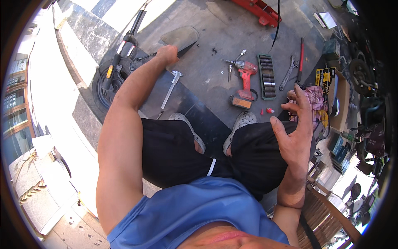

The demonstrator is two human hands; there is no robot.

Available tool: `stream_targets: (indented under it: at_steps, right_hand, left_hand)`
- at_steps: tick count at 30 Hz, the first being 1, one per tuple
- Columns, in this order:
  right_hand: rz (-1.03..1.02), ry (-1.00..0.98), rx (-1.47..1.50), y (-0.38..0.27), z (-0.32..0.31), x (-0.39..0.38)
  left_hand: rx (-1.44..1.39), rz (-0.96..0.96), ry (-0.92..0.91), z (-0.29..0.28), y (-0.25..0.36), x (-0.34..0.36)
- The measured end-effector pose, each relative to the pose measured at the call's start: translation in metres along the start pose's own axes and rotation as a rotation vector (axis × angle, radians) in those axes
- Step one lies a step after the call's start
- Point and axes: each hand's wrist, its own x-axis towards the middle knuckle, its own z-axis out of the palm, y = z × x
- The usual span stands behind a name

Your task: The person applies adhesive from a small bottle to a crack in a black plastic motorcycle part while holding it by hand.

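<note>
My left hand [167,55] reaches out to the far left, its fingers curled closed at the near corner of a flat, rounded grey-and-black panel [181,36]. Whether it grips that panel or something smaller is hidden. Just below this hand a silver caliper [170,89] lies slanted on the floor. On the right, my right hand [295,128] is raised above my knee, with fingers apart and nothing held. Beyond it lie a red cordless impact wrench [247,74] with an orange-and-black battery, a green tray of dark sockets [267,77] and an adjustable wrench [289,72].
A red-handled bar [301,56] lies beside the wrench. Small red pieces [270,111] sit near my right shoe. A wheel [112,89] and a long pole tool [117,62] lie left. A red jack [261,11] stands ahead; a wire basket [317,99] and cardboard box [340,99] are right.
</note>
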Motion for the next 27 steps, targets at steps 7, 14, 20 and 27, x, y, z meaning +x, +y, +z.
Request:
stream_targets:
  at_steps: [7,14,20,27]
  right_hand:
    - [-0.034,-0.084,0.103,-0.002,0.007,0.003]
    - [0.175,-0.219,0.432,0.015,-0.017,0.03]
    - [0.434,-0.315,0.408,0.046,0.002,0.119]
    - [0.392,-0.562,0.862,0.048,0.049,0.131]
  left_hand:
    - [0.022,-0.038,0.126,0.027,0.005,-0.001]
    - [0.049,0.222,0.264,-0.038,0.038,-0.045]
    - [0.064,0.382,0.487,-0.125,0.093,-0.156]
    - [0.068,0.449,0.592,-0.169,0.12,-0.241]
